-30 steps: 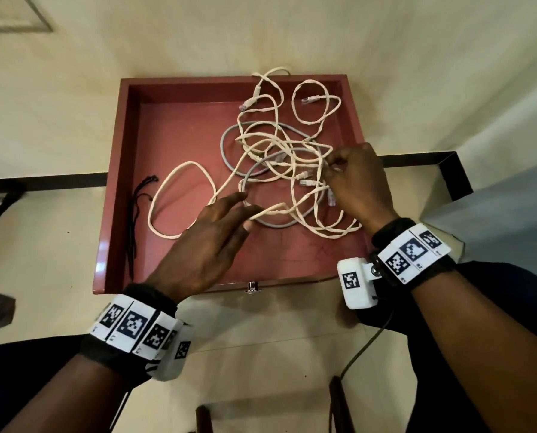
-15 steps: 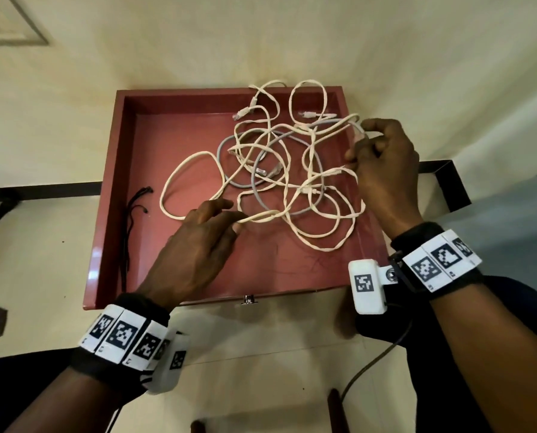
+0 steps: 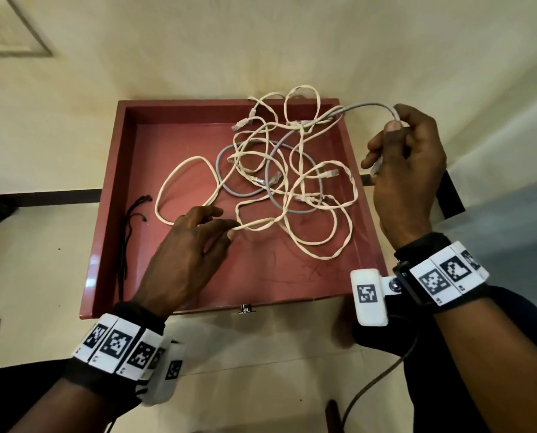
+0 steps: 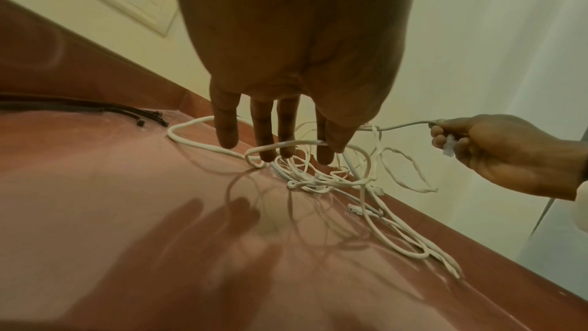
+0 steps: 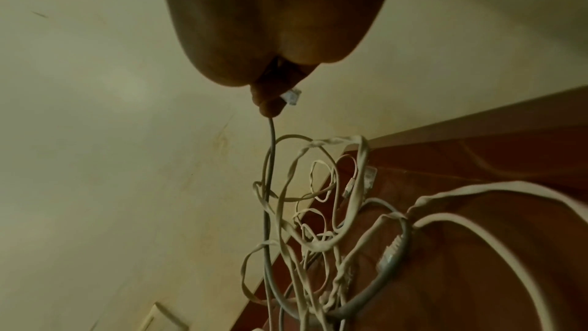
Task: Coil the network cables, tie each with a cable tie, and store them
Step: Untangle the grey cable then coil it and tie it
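A tangle of white network cables (image 3: 292,182) and a grey cable (image 3: 364,105) lies in a red tray (image 3: 111,195). My right hand (image 3: 398,151) is raised over the tray's right rim. It grips one end of the grey cable, and the clear plug (image 5: 291,97) sticks out below the fingers. The grey cable (image 4: 404,125) runs taut from that hand back into the tangle. My left hand (image 3: 217,226) sits low over the tray's middle, thumb and forefinger pinching a white cable loop (image 4: 286,145). Black cable ties (image 3: 129,220) lie by the left rim.
The tray stands against a cream wall with a switch plate (image 3: 11,35) at the upper left. A black-edged frame (image 3: 448,195) is just right of the tray. A dark cord (image 3: 370,389) hangs from my right wrist camera.
My right hand has lifted the grey cable's end up and to the right, out of the tangle, dragging some white loops along. The left hand has kept its hold on the white loop.
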